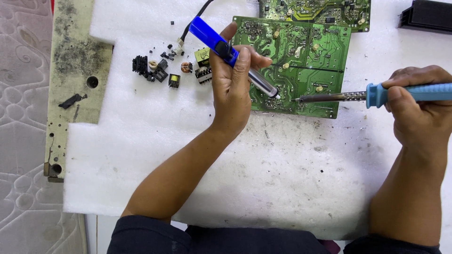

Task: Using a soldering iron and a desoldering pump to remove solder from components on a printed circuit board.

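My left hand (233,89) grips a blue and silver desoldering pump (221,44), its white tip resting on the lower edge of a green circuit board (310,51) that lies solder side up. My right hand (416,108) holds a soldering iron with a light blue handle (409,92). The iron's metal tip (301,99) touches the board just right of the pump's tip. Both tools meet near the board's bottom edge.
A second green board (315,11) lies at the top. Several small removed components (172,70) sit left of the board on white foam sheet (141,141). A black cable (197,14) runs at the top, a black box (428,16) at top right. A stained plank (75,70) lies to the left.
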